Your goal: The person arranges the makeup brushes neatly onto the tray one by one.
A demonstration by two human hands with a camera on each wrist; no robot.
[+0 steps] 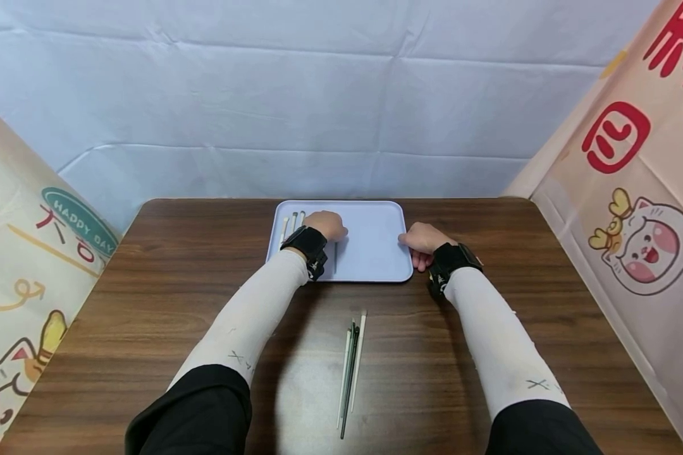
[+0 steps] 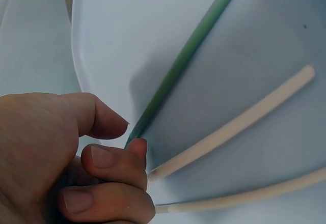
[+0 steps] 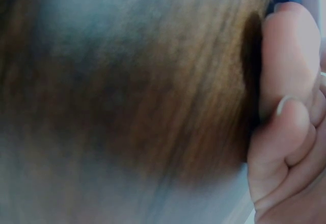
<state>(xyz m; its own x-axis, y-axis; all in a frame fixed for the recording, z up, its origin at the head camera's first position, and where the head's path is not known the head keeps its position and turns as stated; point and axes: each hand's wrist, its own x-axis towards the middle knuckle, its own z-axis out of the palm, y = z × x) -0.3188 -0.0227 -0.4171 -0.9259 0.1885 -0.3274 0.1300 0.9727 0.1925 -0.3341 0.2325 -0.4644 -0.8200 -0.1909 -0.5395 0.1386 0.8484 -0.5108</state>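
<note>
**A:** While the left hand sits over the pale blue tray, look at the wrist view: thumb and curled fingers pinch the near end of the green chopstick, which lies flat on the tray floor.

**B:** And two cream chopsticks lie on the tray just beside the green one, their near ends almost under the same fingers. That's my worry: lift the green one and a knuckle could drag a cream stick along or flick it toward the tray's rim.

**A:** Fair. The pinch is right at the tip too, so the long end may swing or slip out if it comes up fast.

**B:** Right hand?

**A:** Fingers curled against the tray's right edge, thumb on the rim, knuckles on the wooden table. It looks like a brace. I'd call it clamped on the tray, loosely.

**B:** If that brace lets go, I reckon the tray could skate on the table and scatter what's on it.

**A:** Meanwhile a bundle of chopsticks waits on the table, on the near side of the tray, well apart from it. Either sleeve could brush and roll those.
</note>
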